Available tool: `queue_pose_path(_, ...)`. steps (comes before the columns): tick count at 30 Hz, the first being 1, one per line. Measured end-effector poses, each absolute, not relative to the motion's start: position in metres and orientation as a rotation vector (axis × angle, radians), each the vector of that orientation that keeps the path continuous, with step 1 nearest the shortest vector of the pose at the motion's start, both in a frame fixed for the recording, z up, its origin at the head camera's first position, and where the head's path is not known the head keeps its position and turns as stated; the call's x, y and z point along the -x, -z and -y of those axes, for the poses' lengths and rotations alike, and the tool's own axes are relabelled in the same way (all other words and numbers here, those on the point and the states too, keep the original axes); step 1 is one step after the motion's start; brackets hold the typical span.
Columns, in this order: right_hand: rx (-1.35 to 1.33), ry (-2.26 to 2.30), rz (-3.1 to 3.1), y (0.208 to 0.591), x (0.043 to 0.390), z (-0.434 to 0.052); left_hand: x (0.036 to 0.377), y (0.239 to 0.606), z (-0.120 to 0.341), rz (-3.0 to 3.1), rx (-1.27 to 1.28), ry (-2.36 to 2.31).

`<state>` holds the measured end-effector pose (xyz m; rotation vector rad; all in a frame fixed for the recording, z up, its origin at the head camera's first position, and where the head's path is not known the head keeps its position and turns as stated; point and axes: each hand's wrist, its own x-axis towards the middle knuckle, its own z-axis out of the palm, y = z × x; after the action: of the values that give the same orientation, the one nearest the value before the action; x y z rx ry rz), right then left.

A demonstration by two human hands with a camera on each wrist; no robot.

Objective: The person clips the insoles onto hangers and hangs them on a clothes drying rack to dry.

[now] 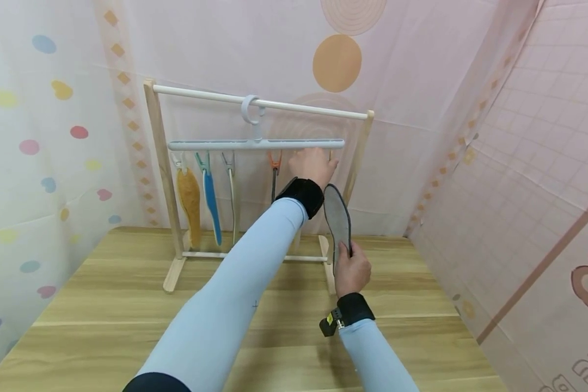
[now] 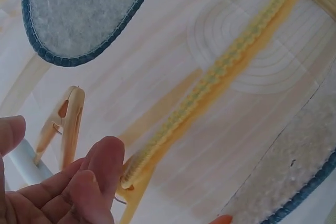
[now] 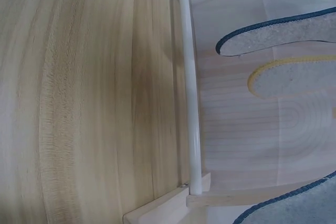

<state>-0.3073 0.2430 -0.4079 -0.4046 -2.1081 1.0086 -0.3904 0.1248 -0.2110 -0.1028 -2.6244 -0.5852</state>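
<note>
Fingers of my right hand [image 1: 351, 270] curl round the heel end of a grey insole [image 1: 338, 218], thumb pressed across its face, so that hand is grasping it. I hold it upright, its long axis running near vertical, toe end pointing up toward the hanger above. My right hand is the nearer one to me, low over the wooden table [image 1: 103, 305], just in front of the rack's right foot.

Further out, my left hand [image 1: 314, 166] reaches up to the right end of the grey clip hanger [image 1: 215, 145], touching or just below the bar. From the left wrist view its fingers [image 2: 100, 174] are loosely bent beside a pale yellow peg [image 2: 67, 124]; I cannot tell whether they pinch that peg or another, so I leave its grip undecided. The insole's toe sits just below and right of this hand.

Beyond, an orange insole [image 1: 189, 198], a blue one [image 1: 210, 198] and two edge-on ones hang from clips on the wooden rack [image 1: 158, 163].
</note>
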Motion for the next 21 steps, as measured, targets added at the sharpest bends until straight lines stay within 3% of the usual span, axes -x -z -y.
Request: queue_pose_path(21, 0.394, -0.966, 2.111, 0.411, 0.318, -0.249, 0.412, 0.214, -0.133, 2.611, 0.09, 0.477)
